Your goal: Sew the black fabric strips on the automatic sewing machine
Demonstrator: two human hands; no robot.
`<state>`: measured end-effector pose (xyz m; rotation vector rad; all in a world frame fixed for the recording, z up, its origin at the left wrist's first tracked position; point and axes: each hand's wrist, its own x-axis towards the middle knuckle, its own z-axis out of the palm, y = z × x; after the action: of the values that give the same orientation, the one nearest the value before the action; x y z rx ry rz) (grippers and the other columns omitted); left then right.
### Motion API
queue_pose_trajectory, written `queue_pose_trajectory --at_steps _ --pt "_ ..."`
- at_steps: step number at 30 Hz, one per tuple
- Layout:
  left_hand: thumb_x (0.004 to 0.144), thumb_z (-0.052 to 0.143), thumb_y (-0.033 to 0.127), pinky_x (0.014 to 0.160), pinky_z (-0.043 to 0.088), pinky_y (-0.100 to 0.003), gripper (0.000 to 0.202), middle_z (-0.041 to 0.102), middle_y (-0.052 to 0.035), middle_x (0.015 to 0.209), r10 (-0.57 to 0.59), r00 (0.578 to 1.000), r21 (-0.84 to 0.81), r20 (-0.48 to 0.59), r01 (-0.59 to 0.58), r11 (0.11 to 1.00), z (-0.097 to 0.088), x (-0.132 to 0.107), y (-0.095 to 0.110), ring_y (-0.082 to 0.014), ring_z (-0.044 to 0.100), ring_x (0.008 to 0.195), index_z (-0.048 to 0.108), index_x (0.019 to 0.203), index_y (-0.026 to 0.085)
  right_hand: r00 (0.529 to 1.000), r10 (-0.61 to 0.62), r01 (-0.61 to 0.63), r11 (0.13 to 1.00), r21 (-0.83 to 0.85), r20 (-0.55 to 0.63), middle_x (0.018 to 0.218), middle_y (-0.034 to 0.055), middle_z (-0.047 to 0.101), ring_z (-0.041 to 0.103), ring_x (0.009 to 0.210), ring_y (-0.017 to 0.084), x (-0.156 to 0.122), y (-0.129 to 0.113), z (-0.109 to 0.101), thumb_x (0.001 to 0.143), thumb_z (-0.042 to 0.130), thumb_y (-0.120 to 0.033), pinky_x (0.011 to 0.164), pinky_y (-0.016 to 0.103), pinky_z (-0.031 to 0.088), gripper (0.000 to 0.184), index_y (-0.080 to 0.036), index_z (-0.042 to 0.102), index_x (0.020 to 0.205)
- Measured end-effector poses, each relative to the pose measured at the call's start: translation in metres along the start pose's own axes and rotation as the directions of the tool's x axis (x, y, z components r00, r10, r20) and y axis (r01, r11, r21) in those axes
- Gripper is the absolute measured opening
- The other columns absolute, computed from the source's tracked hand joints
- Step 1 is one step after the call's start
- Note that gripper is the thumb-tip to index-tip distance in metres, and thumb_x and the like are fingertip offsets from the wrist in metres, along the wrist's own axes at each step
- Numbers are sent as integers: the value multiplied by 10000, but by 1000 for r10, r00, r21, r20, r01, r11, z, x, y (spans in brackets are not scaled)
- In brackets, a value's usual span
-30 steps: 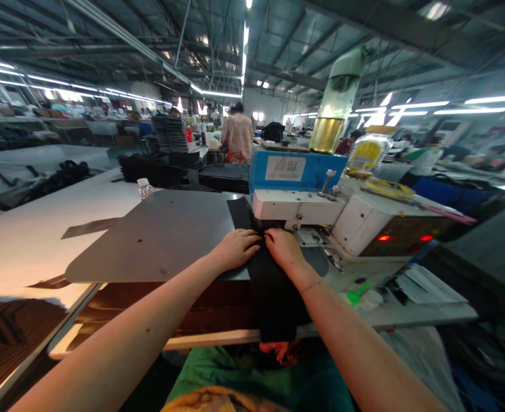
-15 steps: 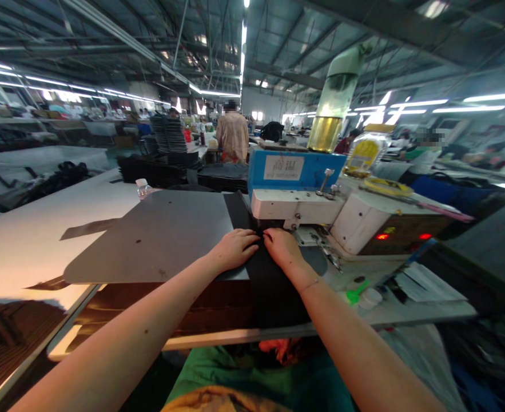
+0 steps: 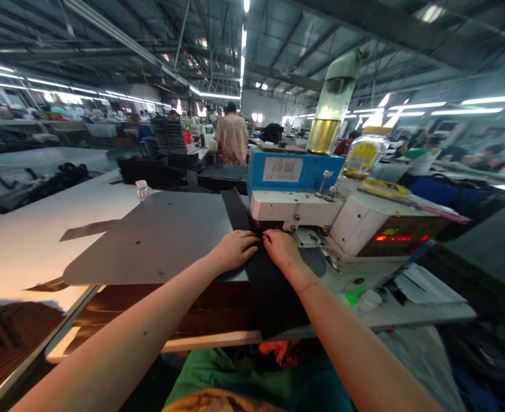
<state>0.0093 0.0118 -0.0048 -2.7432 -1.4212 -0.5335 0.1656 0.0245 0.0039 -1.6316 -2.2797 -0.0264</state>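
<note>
A long black strip of fabric-like material (image 3: 278, 297) runs from beside the machine head toward me and hangs over the table's front edge. My left hand (image 3: 237, 250) lies at the strip's left side, its fingers closed on the black material. Close by, my right hand (image 3: 280, 246) has its fingers bent down and pressed on the same strip, just in front of the machine head. The fingertips of both hands nearly meet. The white and blue sewing machine (image 3: 297, 206) stands directly beyond them. Its needle area is hidden from view.
A grey metal plate (image 3: 149, 234) extends left of the strip. On the right are the machine's control box (image 3: 398, 234), a green spoon-like tool (image 3: 356, 293) and a white cap (image 3: 370, 299). Stacks of black pieces (image 3: 158, 171) lie behind. A person (image 3: 232, 137) stands farther back.
The black strip has shifted slightly, and its near end hangs a little lower. More red digits show on the control box. Both hands stay almost in place.
</note>
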Motion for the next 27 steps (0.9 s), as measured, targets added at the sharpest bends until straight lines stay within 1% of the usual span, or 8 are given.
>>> queue_pose_trajectory --at_steps 19,27 --pt "865 398 335 970 351 -321 347 538 -72 1201 5 1000 -4 1 -5 1000 0 0 0 -193 478 1105 549 1135 178 1000 3 -2 1000 -13 16 966 76 653 593 888 160 0 0 0 856 409 -220 756 231 404 235 -177 614 962" --pt "855 414 340 977 343 -338 348 527 -83 1209 27 999 -14 25 -27 1000 -3 1 0 -207 463 1121 554 1125 169 1000 -16 16 1000 -14 -8 938 74 659 599 856 166 1 1 1 853 406 -208 735 240 409 230 -173 617 937"
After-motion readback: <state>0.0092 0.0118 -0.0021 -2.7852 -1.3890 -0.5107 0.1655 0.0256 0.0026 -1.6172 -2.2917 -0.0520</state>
